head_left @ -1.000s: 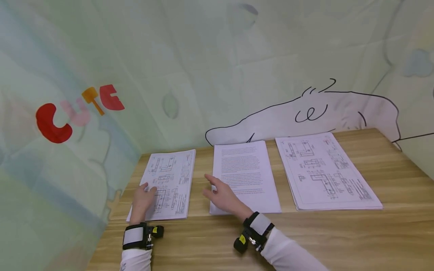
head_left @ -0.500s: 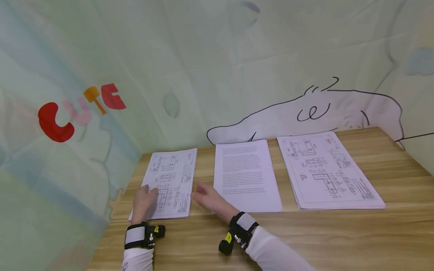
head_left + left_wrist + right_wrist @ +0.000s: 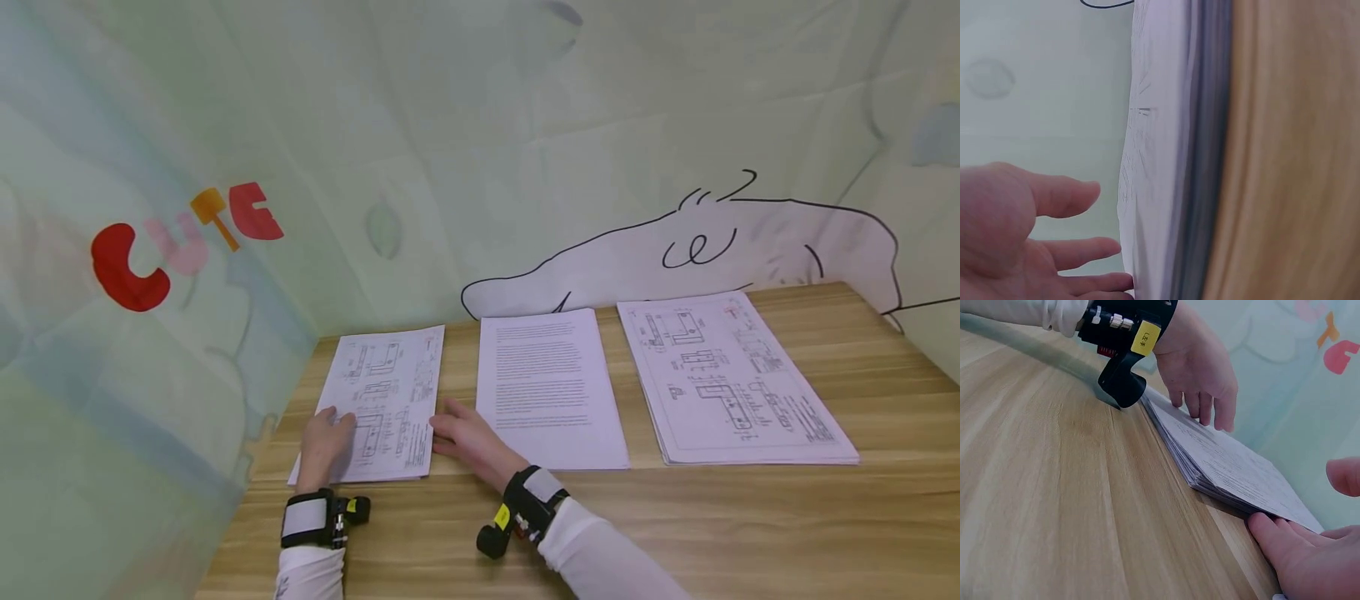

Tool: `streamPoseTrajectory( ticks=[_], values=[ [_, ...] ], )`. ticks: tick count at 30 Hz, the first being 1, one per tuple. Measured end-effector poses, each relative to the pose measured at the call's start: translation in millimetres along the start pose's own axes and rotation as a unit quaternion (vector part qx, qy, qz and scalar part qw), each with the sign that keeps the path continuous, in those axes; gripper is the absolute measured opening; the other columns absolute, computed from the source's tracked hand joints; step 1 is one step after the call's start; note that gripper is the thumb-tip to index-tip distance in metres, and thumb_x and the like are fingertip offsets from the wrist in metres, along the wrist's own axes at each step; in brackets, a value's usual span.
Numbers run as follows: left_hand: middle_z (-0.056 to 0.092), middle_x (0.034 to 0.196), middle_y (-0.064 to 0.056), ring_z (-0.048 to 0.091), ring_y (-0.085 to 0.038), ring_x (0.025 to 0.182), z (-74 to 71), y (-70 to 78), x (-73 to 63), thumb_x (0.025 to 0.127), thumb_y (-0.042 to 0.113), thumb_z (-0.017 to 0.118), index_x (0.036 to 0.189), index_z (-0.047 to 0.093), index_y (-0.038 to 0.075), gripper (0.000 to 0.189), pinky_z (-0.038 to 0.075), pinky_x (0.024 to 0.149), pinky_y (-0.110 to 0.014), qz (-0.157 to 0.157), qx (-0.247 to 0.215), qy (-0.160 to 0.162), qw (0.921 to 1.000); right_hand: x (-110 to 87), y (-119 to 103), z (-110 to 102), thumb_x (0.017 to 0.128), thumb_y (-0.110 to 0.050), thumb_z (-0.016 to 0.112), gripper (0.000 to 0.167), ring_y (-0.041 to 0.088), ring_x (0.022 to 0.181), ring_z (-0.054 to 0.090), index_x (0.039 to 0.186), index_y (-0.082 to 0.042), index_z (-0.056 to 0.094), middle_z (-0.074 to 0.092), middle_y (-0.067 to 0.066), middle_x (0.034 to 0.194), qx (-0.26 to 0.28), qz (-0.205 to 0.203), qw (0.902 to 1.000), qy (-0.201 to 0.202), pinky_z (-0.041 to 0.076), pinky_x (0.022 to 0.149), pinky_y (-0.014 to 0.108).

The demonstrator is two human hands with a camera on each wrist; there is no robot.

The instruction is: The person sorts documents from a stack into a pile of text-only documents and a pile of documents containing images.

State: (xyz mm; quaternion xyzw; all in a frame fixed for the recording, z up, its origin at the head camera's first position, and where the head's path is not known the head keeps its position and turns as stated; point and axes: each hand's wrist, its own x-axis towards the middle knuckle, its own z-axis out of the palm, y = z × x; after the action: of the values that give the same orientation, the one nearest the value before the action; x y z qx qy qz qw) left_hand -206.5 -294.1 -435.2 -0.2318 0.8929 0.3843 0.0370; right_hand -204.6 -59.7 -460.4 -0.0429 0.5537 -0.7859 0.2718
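A stack of paper (image 3: 397, 375) with technical drawings on its top sheet lies at the left of the table. My left hand (image 3: 322, 446) rests with its fingertips on the top sheet near the stack's left side; the left wrist view shows these fingers (image 3: 1079, 250) loosely extended. At the opposite long edge is my right hand (image 3: 472, 442). Its lower fingers (image 3: 1272, 537) meet the side of the stack low down in the right wrist view, while the thumb (image 3: 1344, 476) stands apart above the sheet. Neither hand pinches the paper.
A stack of text pages (image 3: 547, 392) lies close to the right of my right hand. Farther right is another stack of drawings (image 3: 727, 383). The wooden table (image 3: 712, 525) meets a printed cloth backdrop (image 3: 450, 167) at its back and left.
My right hand has moved left, from over the text pages to the right edge of the left stack. The left hand has stayed on that stack, and the head view has shifted slightly.
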Motion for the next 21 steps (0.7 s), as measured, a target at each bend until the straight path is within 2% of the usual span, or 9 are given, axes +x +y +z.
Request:
streamPoseTrajectory(
  ticks=[3, 6, 9, 11, 13, 17, 21],
  values=[
    [0.031, 0.152, -0.037, 0.026, -0.051, 0.145, 2.3, 3.9, -1.9, 0.099, 0.025, 0.041, 0.148, 0.032, -0.012, 0.062, 0.026, 0.119, -0.059, 0.013, 0.017, 0.011, 0.9997, 1.6, 0, 1, 0.102, -0.014, 0.045, 0.067, 0.031, 0.136, 0.051, 0.157, 0.003, 0.011, 0.042, 0.024, 0.152, -0.013, 0.004, 0.9999, 0.003, 0.044, 0.112, 0.045],
    [0.041, 0.147, -0.036, 0.035, -0.051, 0.141, 7.0, 7.3, -4.2, 0.097, 0.025, 0.042, 0.143, 0.041, -0.013, 0.059, 0.032, 0.116, -0.058, 0.038, 0.046, 0.036, 0.9976, 2.5, -1, 1, 0.102, -0.012, 0.044, 0.057, 0.028, 0.131, 0.055, 0.155, 0.0, 0.025, 0.05, 0.018, 0.147, -0.029, 0.003, 0.9996, 0.004, 0.047, 0.108, 0.043],
    [0.052, 0.139, -0.034, 0.046, -0.05, 0.133, 12.6, 10.4, -6.6, 0.096, 0.025, 0.045, 0.137, 0.05, -0.012, 0.055, 0.04, 0.109, -0.057, 0.06, 0.066, 0.061, 0.9941, 2.1, -1, 1, 0.101, -0.009, 0.043, 0.052, 0.029, 0.129, 0.058, 0.152, -0.004, 0.034, 0.056, 0.016, 0.143, -0.036, 0.0, 0.9993, 0.01, 0.048, 0.106, 0.042],
    [0.056, 0.135, -0.032, 0.051, -0.049, 0.129, 15.4, 12.6, -8.2, 0.096, 0.025, 0.047, 0.135, 0.053, -0.011, 0.053, 0.044, 0.105, -0.055, 0.065, 0.069, 0.066, 0.9933, 1.9, -1, 1, 0.1, -0.006, 0.042, 0.051, 0.029, 0.128, 0.058, 0.151, -0.004, 0.036, 0.057, 0.016, 0.141, -0.034, 0.0, 0.9992, 0.023, 0.048, 0.105, 0.041],
    [0.058, 0.133, -0.032, 0.053, -0.048, 0.126, 16.8, 14.9, -9.6, 0.096, 0.025, 0.047, 0.134, 0.054, -0.01, 0.052, 0.045, 0.102, -0.055, 0.065, 0.065, 0.064, 0.9938, 2.2, -1, 0, 0.098, -0.002, 0.042, 0.051, 0.028, 0.124, 0.061, 0.149, -0.002, 0.038, 0.059, 0.017, 0.138, -0.033, 0.004, 0.9984, 0.045, 0.05, 0.1, 0.037],
    [0.056, 0.136, -0.031, 0.052, -0.046, 0.129, 16.6, 16.5, -9.4, 0.098, 0.026, 0.046, 0.136, 0.052, -0.009, 0.052, 0.044, 0.104, -0.054, 0.059, 0.062, 0.044, 0.9953, 4.4, -2, -3, 0.095, 0.002, 0.043, 0.049, 0.021, 0.11, 0.064, 0.143, 0.002, 0.046, 0.063, 0.017, 0.129, -0.039, 0.019, 0.9941, 0.099, 0.05, 0.087, 0.028],
    [0.053, 0.142, -0.028, 0.05, -0.043, 0.133, 15.3, 18.6, -6.9, 0.1, 0.029, 0.045, 0.142, 0.048, -0.004, 0.053, 0.042, 0.109, -0.053, 0.056, 0.032, 0.011, 0.9979, 4.9, -9, -13, 0.096, -0.001, 0.045, 0.048, 0.019, 0.109, 0.064, 0.144, -0.001, 0.047, 0.064, 0.015, 0.13, -0.037, 0.016, 0.9914, 0.125, 0.048, 0.086, 0.026]
  ],
)
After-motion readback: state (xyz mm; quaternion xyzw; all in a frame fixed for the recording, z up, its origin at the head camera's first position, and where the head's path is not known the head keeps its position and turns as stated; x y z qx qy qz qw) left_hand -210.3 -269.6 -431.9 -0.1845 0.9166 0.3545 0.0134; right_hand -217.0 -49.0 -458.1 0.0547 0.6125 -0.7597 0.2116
